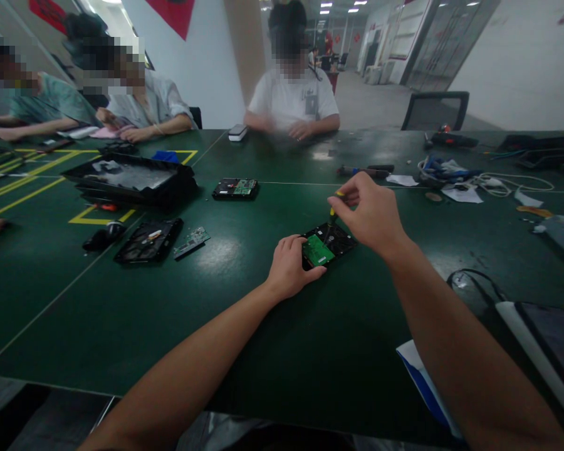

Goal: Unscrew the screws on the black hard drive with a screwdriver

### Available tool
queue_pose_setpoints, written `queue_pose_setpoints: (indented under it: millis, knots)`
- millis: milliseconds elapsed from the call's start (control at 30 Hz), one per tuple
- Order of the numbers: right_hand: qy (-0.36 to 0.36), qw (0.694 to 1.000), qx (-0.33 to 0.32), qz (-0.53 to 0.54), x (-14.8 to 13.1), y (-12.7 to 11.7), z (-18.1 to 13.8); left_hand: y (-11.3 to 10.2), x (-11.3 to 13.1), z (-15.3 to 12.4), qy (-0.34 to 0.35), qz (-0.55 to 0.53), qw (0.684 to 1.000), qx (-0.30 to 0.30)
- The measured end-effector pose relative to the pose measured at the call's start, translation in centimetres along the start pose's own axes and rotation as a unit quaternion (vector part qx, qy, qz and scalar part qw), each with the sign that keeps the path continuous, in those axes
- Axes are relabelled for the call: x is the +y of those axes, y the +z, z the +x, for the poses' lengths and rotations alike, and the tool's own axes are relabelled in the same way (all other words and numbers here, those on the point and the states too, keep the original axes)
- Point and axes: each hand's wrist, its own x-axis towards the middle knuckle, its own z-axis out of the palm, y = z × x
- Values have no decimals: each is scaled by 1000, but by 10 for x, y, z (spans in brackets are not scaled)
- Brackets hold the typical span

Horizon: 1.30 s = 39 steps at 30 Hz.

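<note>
A black hard drive (343, 242) lies on the green table with its green circuit board (318, 252) facing up. My left hand (289, 266) grips the drive's left end, fingers at the far edge and thumb along the near side. My right hand (370, 210) is closed round the yellow and black handle of a screwdriver (332, 217). The screwdriver stands nearly upright, its tip down at the circuit board's right edge. Whether the tip sits in a screw is too small to tell.
Left are another hard drive (149, 241), a loose circuit board (192, 243) and a black tray (126, 178). A third drive (235, 188) lies farther back. Cables (493, 181) and a tablet-like device (552, 338) are right. Co-workers sit across the table (244, 326).
</note>
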Motion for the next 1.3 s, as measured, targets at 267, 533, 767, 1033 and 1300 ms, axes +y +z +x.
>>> queue_pose_setpoints:
  millis: [267, 533, 767, 1033, 1300]
  knots:
    - [-36, 999, -20, -1, -3, 0, 0, 1, 1, 0, 3, 1, 1000, 4]
    - [-5, 1000, -10, 2, -2, -1, 0, 0, 1, 0, 2, 3, 1000, 4]
    - [-38, 999, -17, -1, -2, 1, 0, -1, 1, 0, 3, 4, 1000, 4]
    - [-18, 1000, -13, 9, -1, 0, 0, -1, 1, 0, 5, 5, 1000, 4]
    - [-20, 1000, -17, 8, 0, 1, 0, 1, -1, 0, 8, 3, 1000, 7]
